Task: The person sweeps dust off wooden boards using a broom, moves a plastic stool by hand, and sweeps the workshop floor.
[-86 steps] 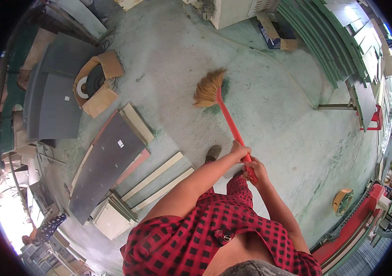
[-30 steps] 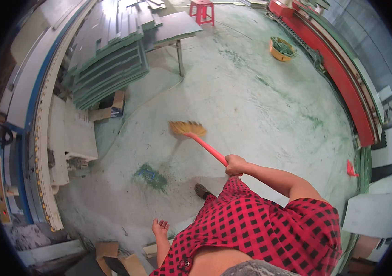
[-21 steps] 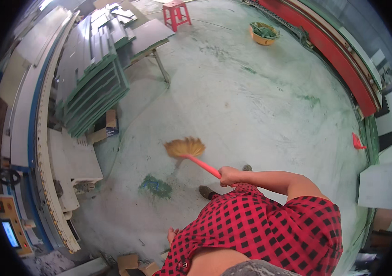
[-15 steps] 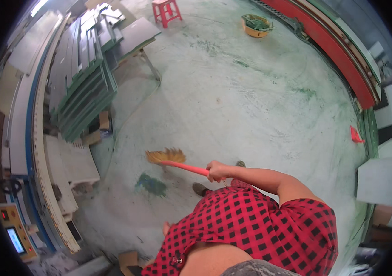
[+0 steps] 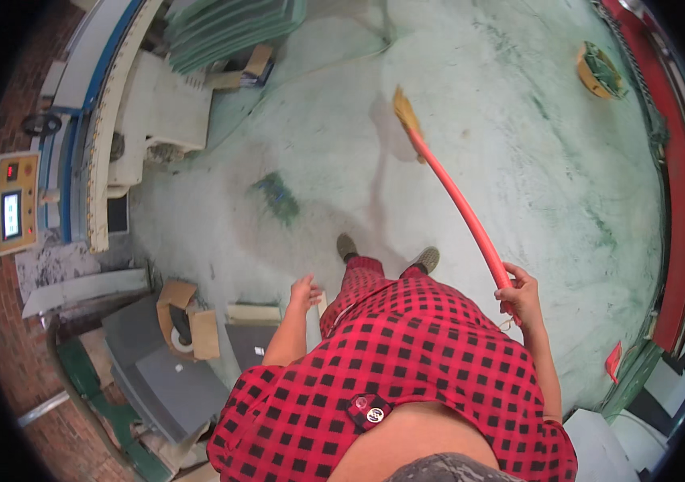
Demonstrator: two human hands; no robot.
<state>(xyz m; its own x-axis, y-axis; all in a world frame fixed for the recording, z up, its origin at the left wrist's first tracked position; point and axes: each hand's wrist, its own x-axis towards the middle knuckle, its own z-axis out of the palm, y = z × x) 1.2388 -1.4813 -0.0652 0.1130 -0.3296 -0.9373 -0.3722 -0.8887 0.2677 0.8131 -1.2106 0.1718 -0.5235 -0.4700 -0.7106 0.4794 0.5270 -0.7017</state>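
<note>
My right hand (image 5: 521, 299) is closed round the end of a broom's (image 5: 463, 202) pink-red handle, at the right of my body. The broom slants away to the far left, and its straw-coloured bristles appear raised off the floor or just at it; I cannot tell which. My left hand (image 5: 305, 292) hangs at my left side with nothing in it, fingers loosely apart. On the floor ahead of it lies a small patch of dark green and blue sweepings (image 5: 278, 198), away from the bristles.
Ahead left are a pale machine with a control panel (image 5: 13, 205) and stacked green-edged sheets (image 5: 234, 32). Grey boards (image 5: 170, 361) and an open carton (image 5: 178, 317) lie nearer left. A yellow basin (image 5: 599, 72) of green scraps stands far right, beside a red machine (image 5: 684, 241).
The view has turned leftward and down. My right hand has moved out to the right, swinging the broom from crosswise to pointing away from me. My left hand has come fully into sight.
</note>
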